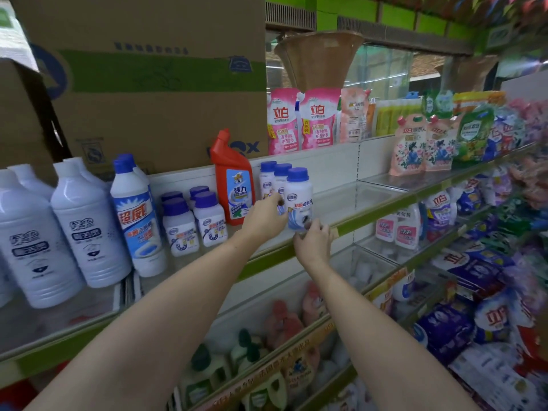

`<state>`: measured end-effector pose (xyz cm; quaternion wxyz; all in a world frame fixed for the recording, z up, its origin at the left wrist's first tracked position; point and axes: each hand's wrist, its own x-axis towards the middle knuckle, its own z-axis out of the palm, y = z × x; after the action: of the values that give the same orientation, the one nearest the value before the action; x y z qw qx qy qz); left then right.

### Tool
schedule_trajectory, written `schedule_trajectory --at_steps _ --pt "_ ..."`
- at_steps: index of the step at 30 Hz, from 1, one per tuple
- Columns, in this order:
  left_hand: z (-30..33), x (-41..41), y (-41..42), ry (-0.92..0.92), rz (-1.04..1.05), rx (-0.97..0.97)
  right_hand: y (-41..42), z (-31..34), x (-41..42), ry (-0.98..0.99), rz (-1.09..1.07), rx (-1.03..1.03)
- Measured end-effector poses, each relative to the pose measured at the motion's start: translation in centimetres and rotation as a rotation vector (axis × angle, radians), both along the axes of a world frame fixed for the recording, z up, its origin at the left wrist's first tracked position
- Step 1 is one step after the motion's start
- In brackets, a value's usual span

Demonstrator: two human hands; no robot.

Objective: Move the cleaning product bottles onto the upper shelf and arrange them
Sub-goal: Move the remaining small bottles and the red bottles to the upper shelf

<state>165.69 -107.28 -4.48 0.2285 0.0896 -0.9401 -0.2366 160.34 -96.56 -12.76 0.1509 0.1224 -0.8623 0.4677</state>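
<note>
On the upper shelf three small white bottles with blue caps stand in a row going back. My left hand pinches the left side of the front small bottle. My right hand has curled fingers at that bottle's base, by the shelf's front edge. Left of them stands a red toilet-cleaner bottle, then a cluster of small purple-capped bottles, a tall blue-and-white bottle and large white bottles.
Cardboard boxes sit behind the bottles on the left. Pink refill pouches line the top ledge. The upper shelf to the right of the small bottles is bare up to floral pouches. Lower shelves hold detergent bottles and bags.
</note>
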Motion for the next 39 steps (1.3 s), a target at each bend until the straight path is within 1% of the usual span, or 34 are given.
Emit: schedule_trajectory --at_steps 4,5,8,10,13,16,19,26,29,31,34,36,39 --pt "-1.0 4.0 0.0 -0.092 -0.024 0.068 0.2 -1.1 2.8 -0.044 0.025 0.060" --pt "-1.5 5.1 0.0 -0.115 -0.035 0.057 0.2 -1.4 3.5 -0.069 0.030 0.083" --pt "-3.4 8.4 -0.2 -0.183 -0.071 -0.058 0.2 -2.7 6.0 -0.127 0.072 0.152" --pt "-5.6 10.6 -0.6 -0.241 -0.086 -0.101 0.1 -4.0 8.1 -0.160 0.104 0.208" --pt "-10.0 13.7 -1.7 -0.329 -0.059 -0.105 0.0 -6.6 11.3 -0.180 0.135 0.273" --pt "-14.3 17.2 -3.6 -0.425 -0.014 -0.050 0.0 -9.3 14.6 -0.200 0.226 0.281" --pt "-17.5 21.2 -5.5 -0.480 0.040 0.005 -0.1 -11.0 18.4 -0.243 0.314 0.279" --pt "-22.2 29.8 -9.7 -0.505 0.130 0.085 -3.6 -14.4 25.6 -0.324 0.435 0.356" --pt "-23.2 32.9 -11.4 -0.504 0.229 0.103 -6.0 -15.4 27.9 -0.317 0.488 0.362" --pt "-23.6 34.6 -12.6 -0.512 0.300 0.115 -7.9 -15.8 29.1 -0.355 0.525 0.366" --pt "-23.8 36.5 -14.6 -0.518 0.380 0.176 -10.7 -16.0 30.5 -0.365 0.559 0.388" --pt "-23.9 37.3 -15.8 -0.495 0.444 0.200 -12.5 -16.1 30.9 -0.332 0.585 0.393" --pt "-24.1 38.1 -17.6 -0.451 0.539 0.257 -15.4 -16.3 31.0 -0.345 0.632 0.414"
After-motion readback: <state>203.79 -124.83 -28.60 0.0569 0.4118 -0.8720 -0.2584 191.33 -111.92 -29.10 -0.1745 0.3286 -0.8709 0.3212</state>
